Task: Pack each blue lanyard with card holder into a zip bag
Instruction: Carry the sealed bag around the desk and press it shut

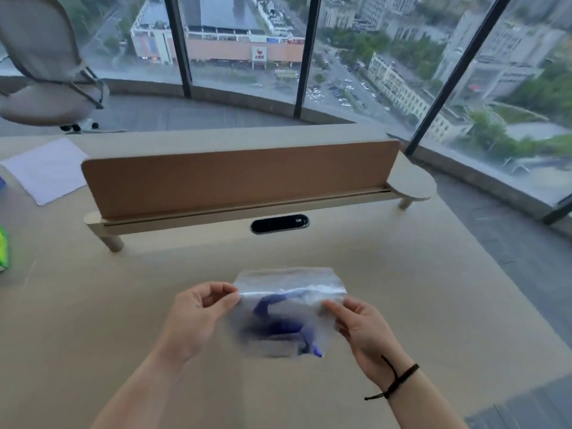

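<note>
Both hands up over the desk (123,305) w/ the zip bag (288,308) held between them. Left hand (198,317) pinches the bag's top left corner, right hand (362,329) pinches the right edge near the seal. Blue lanyard (278,317) sits bunched inside; card holder too blurry to tell.

I see open desk surface (387,258) all around both hands: bare tabletop to the left, right and far side of the zip bag (288,311) they hold up over the near middle. Farther off, a low shelf with a brown divider panel (238,184) spans the desk and blocks reach beyond it. A dark cable slot (279,224) sits just in front of it. At far left lie a white sheet (46,170) and something green (3,249) at the edge.
</note>
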Tool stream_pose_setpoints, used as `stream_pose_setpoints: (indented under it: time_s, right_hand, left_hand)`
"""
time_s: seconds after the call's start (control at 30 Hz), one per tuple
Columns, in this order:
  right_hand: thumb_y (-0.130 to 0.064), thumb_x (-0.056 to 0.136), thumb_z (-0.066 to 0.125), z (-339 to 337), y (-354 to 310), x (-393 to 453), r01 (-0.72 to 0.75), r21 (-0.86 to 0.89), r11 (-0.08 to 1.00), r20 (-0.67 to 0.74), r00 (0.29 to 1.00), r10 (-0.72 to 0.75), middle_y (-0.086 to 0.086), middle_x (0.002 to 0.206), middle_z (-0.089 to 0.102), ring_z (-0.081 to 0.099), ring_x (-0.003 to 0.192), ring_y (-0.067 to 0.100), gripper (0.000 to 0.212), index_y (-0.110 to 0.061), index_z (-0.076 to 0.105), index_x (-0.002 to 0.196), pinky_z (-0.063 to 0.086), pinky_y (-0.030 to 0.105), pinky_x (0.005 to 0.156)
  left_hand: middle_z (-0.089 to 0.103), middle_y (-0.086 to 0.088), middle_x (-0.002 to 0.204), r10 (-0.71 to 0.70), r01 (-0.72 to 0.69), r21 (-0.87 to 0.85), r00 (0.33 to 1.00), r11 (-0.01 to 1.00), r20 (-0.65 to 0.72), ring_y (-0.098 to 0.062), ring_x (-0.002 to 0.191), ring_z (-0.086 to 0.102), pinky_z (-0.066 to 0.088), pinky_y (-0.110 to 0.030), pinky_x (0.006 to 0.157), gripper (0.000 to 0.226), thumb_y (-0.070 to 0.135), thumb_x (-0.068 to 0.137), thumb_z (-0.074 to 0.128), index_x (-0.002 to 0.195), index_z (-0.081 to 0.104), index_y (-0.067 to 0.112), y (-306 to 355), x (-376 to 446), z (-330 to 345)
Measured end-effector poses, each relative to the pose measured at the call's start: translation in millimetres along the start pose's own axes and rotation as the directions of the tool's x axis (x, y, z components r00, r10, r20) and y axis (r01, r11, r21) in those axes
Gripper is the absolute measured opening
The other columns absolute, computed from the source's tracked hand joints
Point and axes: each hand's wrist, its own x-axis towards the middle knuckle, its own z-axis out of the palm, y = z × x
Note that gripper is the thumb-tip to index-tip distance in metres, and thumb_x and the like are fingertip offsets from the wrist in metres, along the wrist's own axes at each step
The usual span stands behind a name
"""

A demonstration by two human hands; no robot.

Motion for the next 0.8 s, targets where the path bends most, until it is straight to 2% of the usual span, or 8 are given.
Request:
stream_pose_setpoints:
  time_s: [0.13, 0.3, 0.43, 0.47, 0.53, 0.6, 0.67, 0.8]
  right_hand:
    - [-0.016, 0.089, 0.066, -78.2, -9.4, -35.2, 0.024, 0.155, 0.988, -0.066, 0.998, -0.013, 0.024, 0.099, 0.073, 0.065, 0.085, 0.026, 0.017, -0.003, 0.077, 0.087, 0.049, 0.039, 0.087]
    - [-0.025, 0.075, 0.071, -171.9, -12.3, -72.4, 0.078, 0.229, 0.970, -0.148, 0.988, -0.044, 0.025, 0.097, 0.073, 0.063, 0.089, 0.030, 0.017, -0.009, 0.077, 0.075, 0.046, 0.044, 0.093]
    - [-0.020, 0.082, 0.069, -249.9, -5.7, -96.7, 0.104, 0.291, 0.951, -0.237, 0.971, -0.034, 0.031, 0.102, 0.070, 0.061, 0.090, 0.032, 0.021, 0.001, 0.074, 0.085, 0.047, 0.049, 0.097]
    - [-0.018, 0.086, 0.067, -268.8, -2.7, -101.8, 0.118, 0.291, 0.950, -0.266, 0.963, -0.038, 0.030, 0.101, 0.070, 0.062, 0.087, 0.031, 0.020, 0.002, 0.073, 0.086, 0.049, 0.048, 0.092]
    - [-0.016, 0.091, 0.064, -303.5, 3.4, -112.4, 0.156, 0.269, 0.950, -0.342, 0.938, -0.057, 0.023, 0.090, 0.073, 0.064, 0.076, 0.022, 0.020, -0.001, 0.074, 0.082, 0.054, 0.033, 0.073]
    - [-0.014, 0.094, 0.062, -330.6, 8.1, -123.5, 0.188, 0.251, 0.949, -0.416, 0.907, -0.069, 0.012, 0.079, 0.074, 0.062, 0.063, 0.011, 0.022, -0.002, 0.074, 0.079, 0.049, 0.020, 0.060]
    - [-0.013, 0.095, 0.061, -354.6, 11.3, -134.9, 0.221, 0.241, 0.945, -0.474, 0.877, -0.084, 0.008, 0.073, 0.072, 0.060, 0.058, 0.008, 0.024, -0.003, 0.073, 0.076, 0.047, 0.019, 0.057]
    - [-0.013, 0.094, 0.062, -395.7, 12.3, -152.0, 0.256, 0.233, 0.938, -0.579, 0.812, -0.077, 0.012, 0.076, 0.073, 0.062, 0.063, 0.015, 0.024, -0.003, 0.074, 0.077, 0.049, 0.029, 0.062]
  left_hand:
    - [0.076, -0.001, 0.071, 0.032, -0.032, 0.000, 0.995, 0.999, 0.090, -0.005, 0.064, 0.065, 0.051, -0.010, 0.060, 0.007, -0.001, 0.081, 0.074, 0.082, 0.074, 0.006, 25.6, -26.3, 78.0]
    - [0.077, -0.004, 0.074, 0.051, -0.061, 0.044, 0.979, 0.997, 0.195, -0.008, 0.066, 0.067, 0.052, -0.011, 0.062, 0.007, -0.002, 0.082, 0.073, 0.084, 0.074, 0.004, 45.3, -55.9, 175.0]
    - [0.078, -0.005, 0.079, 0.067, -0.099, 0.103, 0.957, 0.990, 0.281, -0.008, 0.071, 0.069, 0.053, -0.013, 0.065, 0.007, 0.002, 0.083, 0.073, 0.086, 0.074, 0.007, 51.1, -76.7, 255.0]
    - [0.078, -0.005, 0.080, 0.067, -0.106, 0.113, 0.949, 0.988, 0.307, -0.009, 0.072, 0.069, 0.053, -0.014, 0.067, 0.007, 0.003, 0.084, 0.073, 0.087, 0.074, 0.008, 52.0, -80.7, 275.5]
    - [0.078, -0.006, 0.081, 0.066, -0.119, 0.128, 0.932, 0.985, 0.358, -0.011, 0.073, 0.069, 0.053, -0.018, 0.070, 0.006, 0.004, 0.085, 0.072, 0.088, 0.073, 0.009, 54.2, -87.1, 317.7]
    - [0.077, -0.005, 0.081, 0.068, -0.133, 0.140, 0.916, 0.981, 0.395, -0.012, 0.074, 0.068, 0.053, -0.021, 0.071, 0.006, 0.004, 0.086, 0.071, 0.088, 0.073, 0.009, 56.4, -93.9, 356.8]
    - [0.077, -0.002, 0.081, 0.077, -0.149, 0.138, 0.900, 0.979, 0.430, -0.011, 0.073, 0.067, 0.052, -0.023, 0.071, 0.006, 0.005, 0.088, 0.070, 0.089, 0.072, 0.011, 57.8, -102.3, 393.1]
    - [0.077, 0.001, 0.082, 0.079, -0.163, 0.125, 0.860, 0.979, 0.505, -0.006, 0.073, 0.068, 0.053, -0.017, 0.069, 0.009, 0.005, 0.089, 0.068, 0.091, 0.072, 0.013, 61.5, -109.2, 450.4]
